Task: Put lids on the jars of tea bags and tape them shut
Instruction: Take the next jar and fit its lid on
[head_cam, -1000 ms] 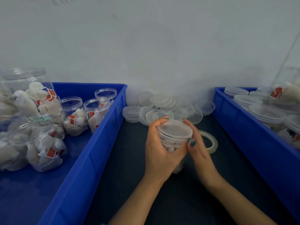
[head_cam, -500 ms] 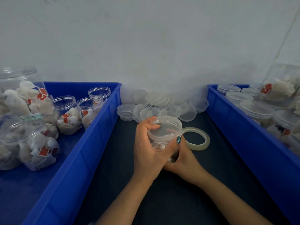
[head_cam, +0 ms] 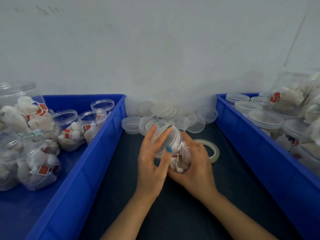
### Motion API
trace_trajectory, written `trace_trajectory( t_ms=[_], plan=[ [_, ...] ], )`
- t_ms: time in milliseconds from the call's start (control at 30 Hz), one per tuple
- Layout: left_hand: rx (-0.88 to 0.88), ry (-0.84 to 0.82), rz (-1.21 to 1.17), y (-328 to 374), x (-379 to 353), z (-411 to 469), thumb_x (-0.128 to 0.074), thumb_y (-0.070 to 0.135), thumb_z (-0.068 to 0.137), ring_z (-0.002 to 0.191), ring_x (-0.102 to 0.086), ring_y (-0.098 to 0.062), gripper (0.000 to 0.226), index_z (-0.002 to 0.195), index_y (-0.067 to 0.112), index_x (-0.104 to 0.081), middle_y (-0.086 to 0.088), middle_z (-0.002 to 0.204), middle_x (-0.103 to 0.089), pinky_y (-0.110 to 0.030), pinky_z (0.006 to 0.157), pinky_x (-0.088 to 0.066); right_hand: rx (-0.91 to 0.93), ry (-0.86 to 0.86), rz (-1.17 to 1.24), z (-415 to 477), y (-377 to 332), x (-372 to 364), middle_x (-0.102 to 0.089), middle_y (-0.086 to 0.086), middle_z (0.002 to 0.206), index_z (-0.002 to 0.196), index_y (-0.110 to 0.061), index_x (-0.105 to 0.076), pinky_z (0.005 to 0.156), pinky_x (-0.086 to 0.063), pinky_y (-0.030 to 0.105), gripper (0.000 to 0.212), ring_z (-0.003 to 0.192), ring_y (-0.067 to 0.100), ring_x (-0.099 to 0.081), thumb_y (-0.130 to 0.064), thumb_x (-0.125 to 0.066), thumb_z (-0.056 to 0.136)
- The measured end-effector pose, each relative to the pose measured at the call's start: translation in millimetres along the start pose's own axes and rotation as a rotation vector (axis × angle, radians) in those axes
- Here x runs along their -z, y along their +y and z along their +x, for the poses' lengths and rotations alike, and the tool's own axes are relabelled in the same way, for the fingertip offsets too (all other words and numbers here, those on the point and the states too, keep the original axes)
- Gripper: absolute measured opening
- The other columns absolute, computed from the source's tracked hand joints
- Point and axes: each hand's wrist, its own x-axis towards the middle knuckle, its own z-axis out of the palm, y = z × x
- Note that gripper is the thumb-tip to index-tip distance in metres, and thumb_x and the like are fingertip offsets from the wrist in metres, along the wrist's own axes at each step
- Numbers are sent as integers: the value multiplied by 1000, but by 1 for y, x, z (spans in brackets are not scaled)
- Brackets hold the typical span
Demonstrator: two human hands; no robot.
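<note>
A dark table runs up to a pale wall. On it stand a left blue bin and a right blue bin. Between them, loose clear lids lie heaped against the wall, and a tape roll lies flat nearer the middle.

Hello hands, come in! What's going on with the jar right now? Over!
Left hand on the lid, right hand round the jar, tilted. Lid on, no tape yet. Tape roll beside right hand, nothing in the way.
</note>
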Motion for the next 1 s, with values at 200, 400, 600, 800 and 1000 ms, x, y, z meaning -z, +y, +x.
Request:
trace_trajectory(
  t_ms=[200,400,600,800,1000],
  plan=[
    [60,4,84,1,3,-1,-52,73,85,137,-40,-13,56,136,49,-53,10,142,-42,-18,108,-39,-23,-6,29,0,-3,-2,-41,-19,118,150,-58,-22,76,-56,21,103,107,-5,-53,-63,-74,61],
    [178,112,46,-2,1,-3,-65,71,72,121,-46,-3,61,129,51,-60,14,124,-41,-20,96,-47,49,54,-124,0,-14,-6,-40,-23,112,131,-35,-36,63,-58,28,88,96,1,-56,-46,-89,62],
    [345,120,-47,1,3,-1,-62,75,57,108,-48,13,69,124,61,-54,17,122,-41,-3,80,-43,144,173,-210,-4,-10,-6,-58,-12,127,121,-25,-47,83,-52,23,82,110,7,-59,-37,-97,57],
    [471,-10,-189,1,3,3,-61,83,55,100,-47,27,76,128,64,-47,16,135,-43,-8,81,-42,266,196,-280,0,3,-1,-58,0,134,126,-19,-47,92,-50,28,81,120,16,-56,-29,-95,61],
    [350,-74,-273,-4,11,5,-66,77,69,131,-50,4,76,138,46,-54,23,141,-56,-21,103,-43,13,17,77,-2,3,1,-56,-23,124,133,-45,-39,83,-55,22,86,110,3,-62,-44,-91,64]
  ],
)
